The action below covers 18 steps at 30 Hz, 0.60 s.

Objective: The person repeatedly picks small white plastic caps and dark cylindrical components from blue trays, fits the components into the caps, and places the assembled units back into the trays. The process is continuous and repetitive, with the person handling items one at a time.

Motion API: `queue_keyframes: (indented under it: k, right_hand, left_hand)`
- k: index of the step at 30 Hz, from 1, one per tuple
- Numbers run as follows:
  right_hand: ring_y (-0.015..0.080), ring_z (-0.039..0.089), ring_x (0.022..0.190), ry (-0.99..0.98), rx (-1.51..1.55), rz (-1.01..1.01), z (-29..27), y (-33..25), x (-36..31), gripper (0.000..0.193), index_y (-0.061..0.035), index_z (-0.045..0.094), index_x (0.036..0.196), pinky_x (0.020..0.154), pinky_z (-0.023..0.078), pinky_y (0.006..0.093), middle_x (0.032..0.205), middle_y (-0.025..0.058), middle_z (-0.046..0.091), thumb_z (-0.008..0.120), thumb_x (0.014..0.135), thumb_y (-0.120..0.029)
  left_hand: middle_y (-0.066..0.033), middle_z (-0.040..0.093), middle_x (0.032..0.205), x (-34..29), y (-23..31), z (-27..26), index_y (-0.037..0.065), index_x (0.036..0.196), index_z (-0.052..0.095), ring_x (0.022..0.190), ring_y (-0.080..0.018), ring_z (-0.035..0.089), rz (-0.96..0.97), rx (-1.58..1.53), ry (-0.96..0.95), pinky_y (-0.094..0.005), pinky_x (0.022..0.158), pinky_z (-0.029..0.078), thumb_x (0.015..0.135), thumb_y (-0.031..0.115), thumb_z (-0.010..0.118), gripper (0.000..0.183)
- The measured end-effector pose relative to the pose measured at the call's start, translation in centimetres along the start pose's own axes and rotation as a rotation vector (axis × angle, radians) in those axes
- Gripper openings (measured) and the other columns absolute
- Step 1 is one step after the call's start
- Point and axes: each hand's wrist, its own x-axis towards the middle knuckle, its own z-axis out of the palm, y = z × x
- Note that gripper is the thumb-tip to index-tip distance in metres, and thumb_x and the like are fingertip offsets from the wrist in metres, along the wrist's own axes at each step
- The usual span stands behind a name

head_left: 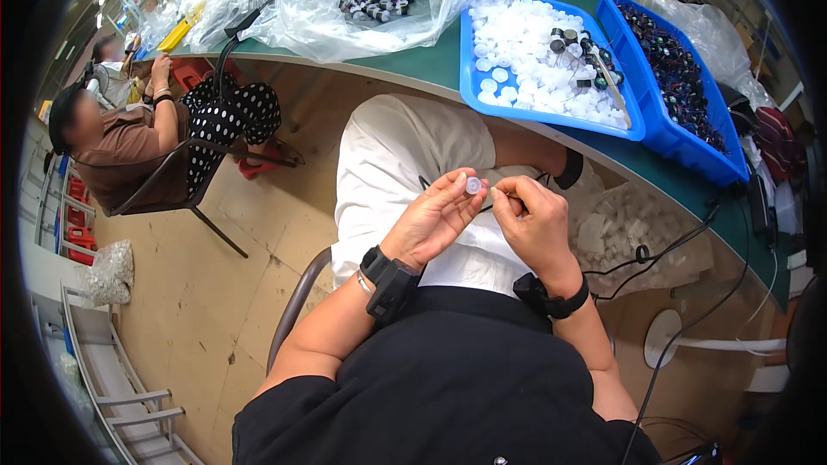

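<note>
My left hand (439, 218) pinches a small round translucent white plastic cap (473, 185) between thumb and fingers, above my lap. Close beside it, my right hand (536, 217) has its thumb and forefinger pressed together near the cap's side. Whatever those right fingertips hold is too small to make out. Ahead, on the green table (422, 58), a shallow blue tray (466, 56) bears a heap of similar white caps (508, 34) and several dark round parts with thin wires (570, 41). Tweezers (610, 82) lie across the tray's right side.
A deeper blue bin (693, 155) of dark wired parts stands right of the tray. Clear plastic bags (301, 17) hold more parts at the table's far left. Black cables (680, 241) hang at right. A co-worker (129, 142) sits to the left. Below the table lies a bag of pale pieces (633, 237).
</note>
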Motion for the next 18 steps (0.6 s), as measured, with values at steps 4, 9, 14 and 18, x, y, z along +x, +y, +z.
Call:
queue_keyframes:
  k: [4,9,14,18]
  right_hand:
    - [0.0183,0.053,0.045,0.013,0.010,0.036,0.07,0.12,-0.12,0.008,-0.0059,0.061,0.074,0.045,0.040,0.0314,0.057,0.0054,0.054,0.069,0.076,-0.007]
    - [0.0188,0.052,0.044,-0.007,0.013,0.031,0.07,-0.02,-0.06,0.008,-0.0065,0.061,0.073,0.045,0.040,0.0315,0.055,0.0052,0.053,0.069,0.075,-0.007]
    - [0.0196,0.052,0.044,-0.024,-0.010,0.050,0.05,0.09,-0.16,0.008,-0.0067,0.061,0.073,0.045,0.040,0.0322,0.055,0.0051,0.054,0.068,0.076,-0.009]
    - [0.0201,0.053,0.044,-0.035,-0.024,0.062,0.16,0.25,-0.27,0.008,-0.0067,0.061,0.073,0.045,0.041,0.0329,0.056,0.0055,0.055,0.067,0.076,-0.010]
  left_hand:
    - [-0.0154,0.055,0.122,-0.32,0.44,0.69,0.001,0.123,0.051,0.102,-0.0207,0.060,0.010,0.052,0.014,-0.0299,0.092,0.052,0.093,0.007,0.057,0.031]
    - [-0.0160,0.055,0.122,-0.06,0.37,0.09,0.001,0.124,0.051,0.102,-0.0202,0.059,-0.006,0.069,-0.028,-0.0298,0.093,0.052,0.094,0.006,0.056,0.031]
    - [-0.0161,0.056,0.121,0.06,0.27,0.12,0.002,0.124,0.052,0.102,-0.0200,0.059,-0.016,0.053,-0.031,-0.0292,0.092,0.052,0.094,0.006,0.055,0.030]
    - [-0.0157,0.057,0.119,-0.01,0.15,-0.09,0.002,0.123,0.053,0.103,-0.0202,0.059,-0.013,0.065,-0.052,-0.0294,0.093,0.051,0.094,0.005,0.055,0.029]
